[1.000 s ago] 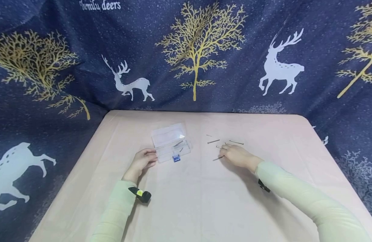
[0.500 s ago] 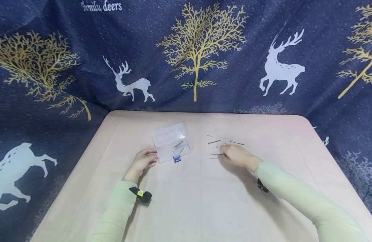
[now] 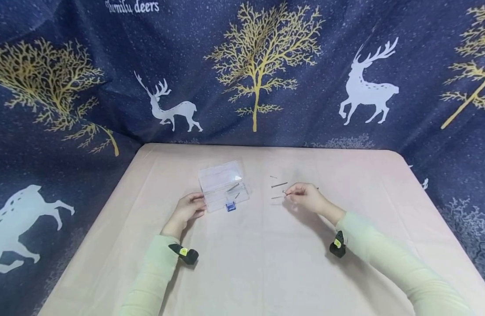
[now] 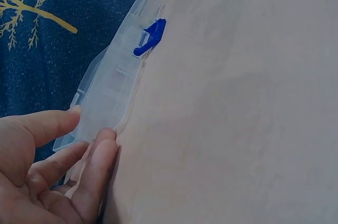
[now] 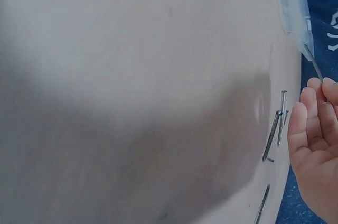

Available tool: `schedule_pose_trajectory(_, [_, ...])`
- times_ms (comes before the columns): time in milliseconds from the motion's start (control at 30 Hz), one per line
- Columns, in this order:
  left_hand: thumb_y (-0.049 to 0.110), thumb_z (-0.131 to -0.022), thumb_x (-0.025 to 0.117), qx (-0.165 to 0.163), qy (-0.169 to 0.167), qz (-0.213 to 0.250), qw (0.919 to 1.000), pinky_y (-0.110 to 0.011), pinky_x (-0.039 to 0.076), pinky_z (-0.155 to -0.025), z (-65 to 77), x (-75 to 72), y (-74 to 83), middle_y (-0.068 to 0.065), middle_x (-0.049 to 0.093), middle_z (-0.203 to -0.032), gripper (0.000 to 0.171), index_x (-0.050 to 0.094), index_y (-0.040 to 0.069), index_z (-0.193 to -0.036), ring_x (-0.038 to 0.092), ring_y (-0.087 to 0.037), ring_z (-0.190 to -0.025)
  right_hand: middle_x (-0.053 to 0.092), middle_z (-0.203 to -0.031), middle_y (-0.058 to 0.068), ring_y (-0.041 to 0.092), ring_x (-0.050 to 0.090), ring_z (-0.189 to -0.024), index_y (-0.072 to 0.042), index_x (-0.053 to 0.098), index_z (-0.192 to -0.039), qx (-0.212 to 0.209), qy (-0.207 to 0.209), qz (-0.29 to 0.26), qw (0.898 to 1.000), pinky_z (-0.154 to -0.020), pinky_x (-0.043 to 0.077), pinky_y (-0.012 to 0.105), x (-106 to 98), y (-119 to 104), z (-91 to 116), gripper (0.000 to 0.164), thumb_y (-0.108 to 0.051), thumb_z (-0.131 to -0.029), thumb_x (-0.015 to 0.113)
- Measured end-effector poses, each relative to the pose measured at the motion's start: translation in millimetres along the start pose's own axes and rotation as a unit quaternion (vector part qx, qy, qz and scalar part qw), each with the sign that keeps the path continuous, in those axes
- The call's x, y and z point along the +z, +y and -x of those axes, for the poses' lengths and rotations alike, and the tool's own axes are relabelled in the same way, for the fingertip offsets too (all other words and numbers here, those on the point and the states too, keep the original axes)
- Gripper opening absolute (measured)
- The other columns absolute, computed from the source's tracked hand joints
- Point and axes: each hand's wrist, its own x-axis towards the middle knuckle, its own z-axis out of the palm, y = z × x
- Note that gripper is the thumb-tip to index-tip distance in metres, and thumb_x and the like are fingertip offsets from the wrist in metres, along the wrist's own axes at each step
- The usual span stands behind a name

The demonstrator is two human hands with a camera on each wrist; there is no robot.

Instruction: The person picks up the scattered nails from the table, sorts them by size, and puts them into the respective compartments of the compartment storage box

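Observation:
A clear plastic box [image 3: 212, 203] with a blue latch [image 3: 230, 206] lies with its lid raised on the table. Nails [image 3: 233, 187] are inside it. At the box's left end, my left hand [image 3: 184, 208] holds it, thumb at the rim and fingers against the side in the left wrist view. My right hand [image 3: 307, 198] pinches a nail [image 5: 313, 63] between thumb and fingertips, raised above the table. Its free end points left toward the box. Beneath and beside that hand lie several loose nails [image 5: 271, 136], partly hidden by it in the head view.
A longer nail [image 3: 279, 185] and a tiny one [image 3: 273, 177] lie between the box and my right hand. The pale cloth-covered table [image 3: 242, 263] ends at a dark blue curtain [image 3: 226, 87] printed with deer and trees.
My right hand has picked a nail up from the table and lifted it, wrist turning, with the nail's tip moving slightly left. The left hand stays on the box.

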Motion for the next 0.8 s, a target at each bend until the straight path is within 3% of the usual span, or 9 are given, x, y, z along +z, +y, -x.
schedule_pose_trajectory(200, [0.004, -0.093, 0.052, 0.001, -0.007, 0.008, 0.9999, -0.024, 0.06, -0.075, 2.5, -4.3, 1.3, -0.03, 0.051, -0.129, 0.045, 0.042, -0.007, -0.135, 0.062, -0.008, -0.08, 0.071, -0.095, 0.016, 0.015, 0.067, -0.076, 0.009, 0.063, -0.105, 0.044, 0.025, -0.049, 0.998, -0.07, 0.06, 0.029, 12.1, -3.6, -6.0, 0.026, -0.007, -0.086, 0.067])
schedule_pose_trajectory(400, [0.004, -0.094, 0.052, 0.002, -0.01, 0.009, 0.9999, -0.023, 0.06, -0.075, 2.3, -6.7, 3.0, -0.031, 0.049, -0.131, 0.046, 0.041, -0.008, -0.136, 0.062, -0.008, -0.081, 0.073, -0.091, 0.008, 0.015, 0.068, -0.078, 0.008, 0.062, -0.109, 0.074, 0.066, -0.092, 0.991, -0.075, 0.06, 0.031, 25.5, -12.6, -17.8, 0.029, -0.012, -0.089, 0.065])
schedule_pose_trajectory(800, [0.007, -0.093, 0.054, 0.002, -0.012, 0.002, 0.9999, -0.023, 0.06, -0.075, -3.1, -3.7, -0.4, -0.028, 0.052, -0.131, 0.046, 0.044, -0.004, -0.136, 0.063, -0.008, -0.081, 0.074, -0.086, 0.011, 0.015, 0.068, -0.071, 0.016, 0.06, -0.107, 0.051, 0.125, -0.178, 0.975, -0.069, 0.061, 0.029, 57.8, -23.5, -51.6, 0.028, -0.008, -0.093, 0.06])
